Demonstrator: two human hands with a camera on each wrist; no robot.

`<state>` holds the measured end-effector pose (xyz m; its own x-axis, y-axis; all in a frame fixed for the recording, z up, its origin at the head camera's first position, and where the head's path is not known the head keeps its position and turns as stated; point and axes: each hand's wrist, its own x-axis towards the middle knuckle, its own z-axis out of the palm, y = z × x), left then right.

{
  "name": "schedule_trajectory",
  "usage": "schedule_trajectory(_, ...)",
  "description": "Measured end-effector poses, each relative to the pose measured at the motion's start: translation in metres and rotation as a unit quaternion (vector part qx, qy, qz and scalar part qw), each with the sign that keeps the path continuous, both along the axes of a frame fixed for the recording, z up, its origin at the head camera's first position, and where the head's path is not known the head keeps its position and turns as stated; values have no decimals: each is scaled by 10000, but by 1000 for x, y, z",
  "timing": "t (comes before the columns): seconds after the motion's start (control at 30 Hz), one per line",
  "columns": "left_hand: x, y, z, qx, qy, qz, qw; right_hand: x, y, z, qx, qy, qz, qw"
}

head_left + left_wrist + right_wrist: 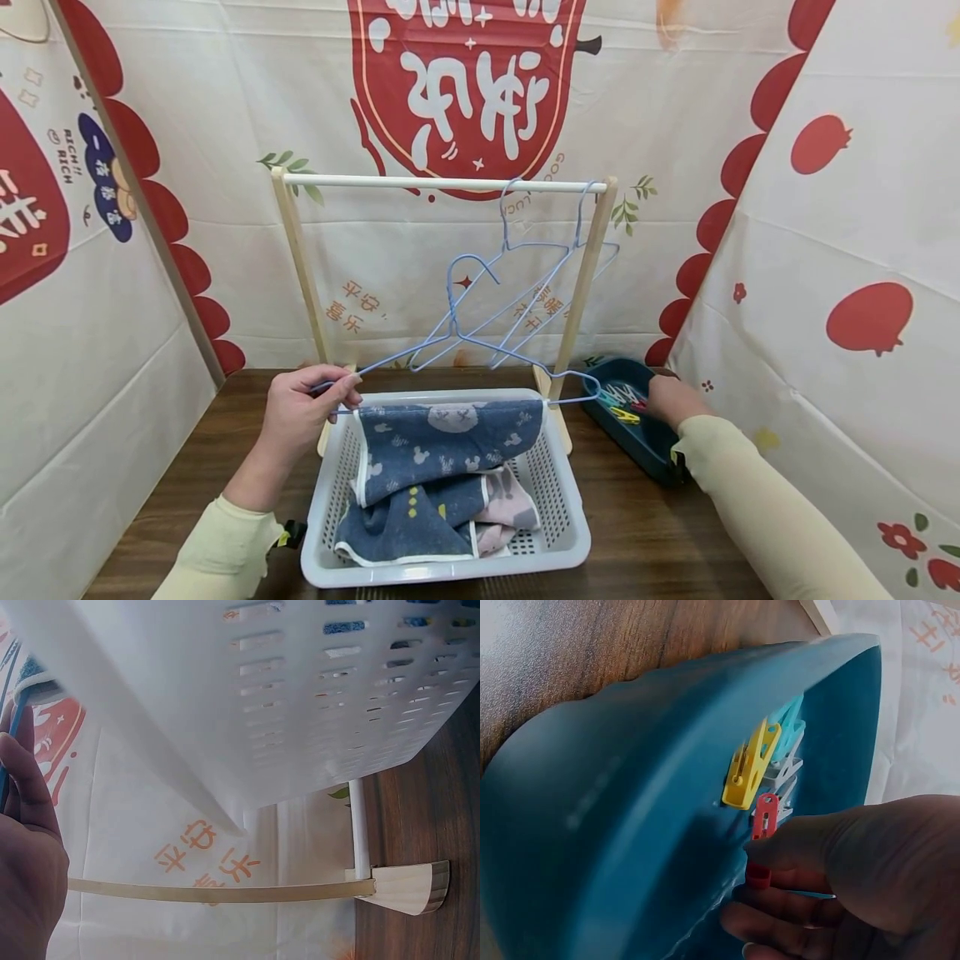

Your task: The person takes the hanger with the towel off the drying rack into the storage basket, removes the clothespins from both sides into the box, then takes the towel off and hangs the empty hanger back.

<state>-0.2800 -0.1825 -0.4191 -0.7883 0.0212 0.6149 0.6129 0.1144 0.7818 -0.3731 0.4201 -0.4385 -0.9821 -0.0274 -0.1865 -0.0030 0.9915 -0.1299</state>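
Note:
My left hand (300, 408) pinches the left end of a blue wire hanger (405, 360), held upright over the white basket. A dark blue towel (450, 446) with pale prints and white edging is draped over the hanger's lower bar, its lower part hanging into the basket. Inside a teal bin on the right, my right hand (675, 400) holds a red clothespin (765, 814) between thumb and fingers, best seen in the right wrist view. Beside it lie a yellow clothespin (750, 765) and several white and turquoise ones.
The white perforated basket (450, 573) holds a second blue cloth (412, 521) and a pink-grey cloth (510, 500). Behind it stands a wooden rack (588, 283) with two blue hangers (543, 244) on its white rod. The teal bin (637, 454) sits right of the basket.

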Motion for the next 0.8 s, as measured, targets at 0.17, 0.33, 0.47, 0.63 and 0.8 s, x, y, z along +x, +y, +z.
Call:
schedule_trajectory(0.17,-1,0,1,12,20,5,10000,-3,2,-3,130,-49,-14,9999)
schedule_trajectory(0.33,-1,0,1,-18,40,16,10000,-3,4,-5,182,-26,58,9998)
schedule_trajectory(0.47,-3,-1,1,2,56,-3,10000,-2,4,-8,158,-90,45,9998)
schedule_trajectory(0.63,-3,-1,1,4,60,-2,10000,-5,6,-11,121,-134,3,9998)
schedule_trajectory(0.8,-3,-1,2,-9,75,-2,10000,-6,4,-12,159,-110,-35,9998)
